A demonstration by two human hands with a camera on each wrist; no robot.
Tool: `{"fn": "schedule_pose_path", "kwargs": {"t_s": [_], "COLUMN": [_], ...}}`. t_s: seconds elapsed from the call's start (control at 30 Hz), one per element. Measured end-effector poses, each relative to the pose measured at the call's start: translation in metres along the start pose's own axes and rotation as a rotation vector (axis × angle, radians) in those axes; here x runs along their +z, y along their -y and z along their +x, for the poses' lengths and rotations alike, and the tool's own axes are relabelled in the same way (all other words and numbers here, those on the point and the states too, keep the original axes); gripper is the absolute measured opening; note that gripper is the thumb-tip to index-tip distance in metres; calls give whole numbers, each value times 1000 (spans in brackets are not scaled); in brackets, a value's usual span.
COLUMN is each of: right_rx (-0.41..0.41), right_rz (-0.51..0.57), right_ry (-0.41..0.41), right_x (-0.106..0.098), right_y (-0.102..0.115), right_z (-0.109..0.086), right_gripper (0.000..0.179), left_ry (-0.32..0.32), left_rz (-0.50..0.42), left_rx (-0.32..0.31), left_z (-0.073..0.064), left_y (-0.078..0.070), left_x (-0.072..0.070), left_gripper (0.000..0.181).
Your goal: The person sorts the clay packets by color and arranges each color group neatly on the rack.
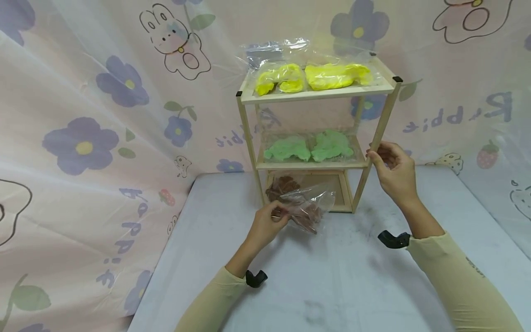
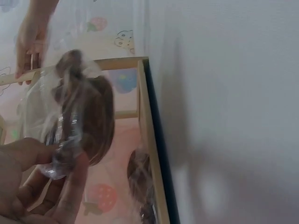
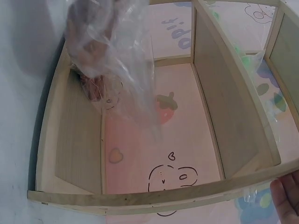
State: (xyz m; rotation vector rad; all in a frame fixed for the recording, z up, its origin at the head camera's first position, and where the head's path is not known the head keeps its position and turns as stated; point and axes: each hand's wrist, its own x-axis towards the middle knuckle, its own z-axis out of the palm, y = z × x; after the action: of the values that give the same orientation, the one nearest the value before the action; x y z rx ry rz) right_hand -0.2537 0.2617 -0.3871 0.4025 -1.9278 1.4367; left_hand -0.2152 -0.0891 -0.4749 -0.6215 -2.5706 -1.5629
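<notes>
My left hand (image 1: 267, 224) pinches the edge of a clear plastic bag (image 1: 310, 216) with a dark brown, clay-like lump in it. The bag hangs in front of the bottom tier of a small wooden shelf (image 1: 317, 95). A second brown bag (image 1: 283, 185) lies at the left of that tier, behind the held one; it also shows in the left wrist view as a brown bag (image 2: 139, 175) beside the frame. With thumb and fingers my right hand (image 1: 393, 174) grips the shelf's right front post (image 1: 379, 124) near the middle tier.
Two bags of yellow lumps (image 1: 333, 76) lie on the top tier, and two of green lumps (image 1: 332, 145) on the middle one. A white-covered table (image 1: 332, 286) carries the shelf. Behind hangs a printed curtain (image 1: 83, 207) with flowers and rabbits.
</notes>
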Motion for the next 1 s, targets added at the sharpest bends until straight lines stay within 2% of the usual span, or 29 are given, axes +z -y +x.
{"fn": "schedule_pose_path", "kwargs": {"t_s": [0.23,0.47,0.6,0.8,1.0], "right_rx": [-4,6,8,-3,4], "right_rz": [0,-3,1,-1,-3], "right_ry": [2,-3,3,1,0], "right_x": [-1,-1,0,0,-1], "right_y": [0,2,3,3,3], "right_z": [0,0,0,0,-1], "right_gripper": [27,26,26,25,27], "left_ry": [-92,-166,-183,-175,-209], "left_rz": [-31,-19,-52,-129,-82], "left_rx": [-1,3,-6,-13,-13], "left_z": [17,31,36,43,54], "left_y": [2,12,16,18,18], "left_x": [18,31,36,44,53], "left_gripper": [10,9,12,13,11]}}
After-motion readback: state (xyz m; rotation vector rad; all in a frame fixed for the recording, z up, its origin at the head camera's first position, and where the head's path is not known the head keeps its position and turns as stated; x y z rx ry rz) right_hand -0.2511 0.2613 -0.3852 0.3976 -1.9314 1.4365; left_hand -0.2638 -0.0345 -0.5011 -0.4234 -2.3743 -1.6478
